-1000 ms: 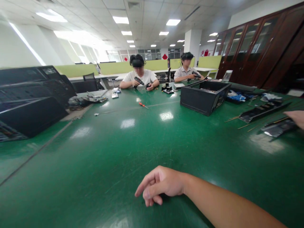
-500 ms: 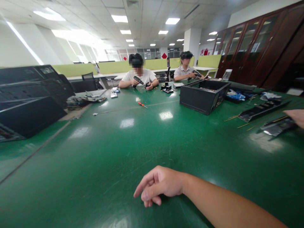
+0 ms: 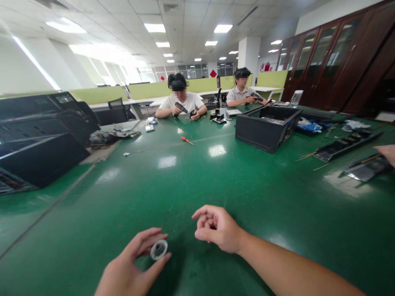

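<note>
At the bottom of the head view, my left hand point(image 3: 135, 261) grips a small round whitish object point(image 3: 159, 249) with a dark centre between thumb and fingers. Its exact kind does not show; it could be the end of something clear and hollow. To the right, my right hand point(image 3: 217, 228) hovers over the green table point(image 3: 185, 185), fingers loosely curled and apart from the thumb, with nothing in them. A gap of table lies between the two hands.
An orange-handled screwdriver point(image 3: 187, 140) lies mid-table. A black computer case point(image 3: 267, 127) stands at right, with dark metal parts point(image 3: 345, 146) beyond it. More black cases point(image 3: 43, 156) are at left. Two people point(image 3: 180, 98) across the table hold power drills.
My left hand has come into view from below, holding the small round object. My right hand has moved slightly right and up, its fingers turning further inward.
</note>
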The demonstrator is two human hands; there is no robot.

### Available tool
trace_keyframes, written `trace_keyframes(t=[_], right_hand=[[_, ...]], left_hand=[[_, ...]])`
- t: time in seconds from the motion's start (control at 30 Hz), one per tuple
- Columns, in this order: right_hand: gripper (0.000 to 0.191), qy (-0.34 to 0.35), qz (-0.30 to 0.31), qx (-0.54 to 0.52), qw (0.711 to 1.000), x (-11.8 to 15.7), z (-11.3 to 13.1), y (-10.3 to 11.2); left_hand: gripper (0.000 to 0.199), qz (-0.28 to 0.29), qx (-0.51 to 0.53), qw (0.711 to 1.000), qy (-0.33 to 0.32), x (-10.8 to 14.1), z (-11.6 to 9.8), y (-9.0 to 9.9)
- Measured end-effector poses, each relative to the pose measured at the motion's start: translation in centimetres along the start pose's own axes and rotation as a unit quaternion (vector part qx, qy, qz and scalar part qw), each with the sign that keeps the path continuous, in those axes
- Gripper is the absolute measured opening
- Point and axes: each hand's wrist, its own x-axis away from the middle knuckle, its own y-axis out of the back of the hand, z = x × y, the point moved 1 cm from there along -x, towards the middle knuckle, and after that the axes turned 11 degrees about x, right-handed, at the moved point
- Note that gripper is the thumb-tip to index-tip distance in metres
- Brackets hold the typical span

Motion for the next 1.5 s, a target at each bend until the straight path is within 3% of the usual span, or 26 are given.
trace_keyframes(t=[0.1,0.2,0.27,0.37,0.47,0.53,0.67,0.87,1.1,1.5], right_hand=[[0.052,0.049,-0.006,0.105,0.993,0.3,0.4,0.0],[0.057,0.066,-0.011,0.198,0.978,0.5,0.5,-0.3],[0.049,0.067,-0.026,0.234,0.970,0.4,0.5,-0.5],[0.038,0.056,-0.038,0.252,0.965,0.3,0.4,-0.6],[0.037,0.044,-0.046,0.233,0.970,0.4,0.4,-0.7],[0.032,0.038,-0.055,0.236,0.969,0.5,0.3,-0.8],[0.015,0.018,-0.069,0.264,0.962,0.5,0.2,-0.9],[0.015,0.047,-0.062,0.278,0.958,0.6,0.4,-0.8],[0.011,0.071,-0.058,0.291,0.952,0.6,0.3,-0.7],[0.011,0.041,-0.037,0.285,0.957,0.8,0.2,-0.7]], left_hand=[[0.028,0.056,0.022,0.998,0.011,-2.4,-1.0,-2.9],[0.020,0.044,0.027,0.998,-0.027,-3.0,-1.6,-4.6],[0.017,0.043,0.030,0.997,-0.065,-2.9,-1.4,-5.0],[0.020,0.046,0.044,0.993,-0.100,-2.6,-0.5,-5.3],[0.031,0.032,0.055,0.995,-0.077,-2.4,0.4,-5.6],[0.026,0.031,0.043,0.996,-0.073,-2.3,0.6,-5.8],[0.016,0.034,0.022,0.991,-0.129,-2.0,0.3,-5.8],[0.020,0.018,0.032,0.982,-0.188,-1.6,-0.1,-5.6],[0.024,0.009,0.046,0.979,-0.199,-1.3,-0.1,-5.5],[0.022,0.002,0.059,0.978,-0.199,-1.4,-0.3,-5.7]])
